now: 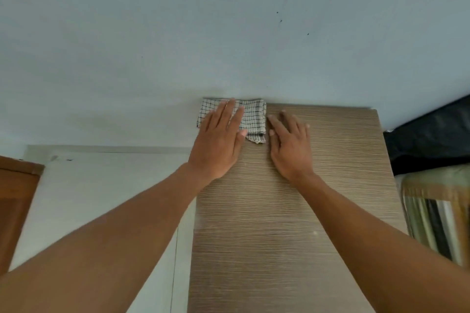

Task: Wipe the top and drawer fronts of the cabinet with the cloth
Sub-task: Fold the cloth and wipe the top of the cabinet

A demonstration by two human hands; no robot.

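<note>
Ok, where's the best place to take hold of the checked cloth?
Probably the loose folded corner of the checked cloth nearest the right hand. Come from the right: it sticks out uncovered, while the left hand lies flat on the rest, against the wall.

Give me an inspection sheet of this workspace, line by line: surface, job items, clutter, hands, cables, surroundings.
Surface: brown wood-grain cabinet top, bare apart from the cloth.
Job's things: folded white checked cloth at the far left corner, against the wall.
Clutter: nothing seen.
Grippers: left hand flat on the cloth; right hand flat on the top beside it.
Cables: nothing seen.
Surroundings: pale blue-grey wall with dark specks; black cushion right; brown wooden door left.
</note>
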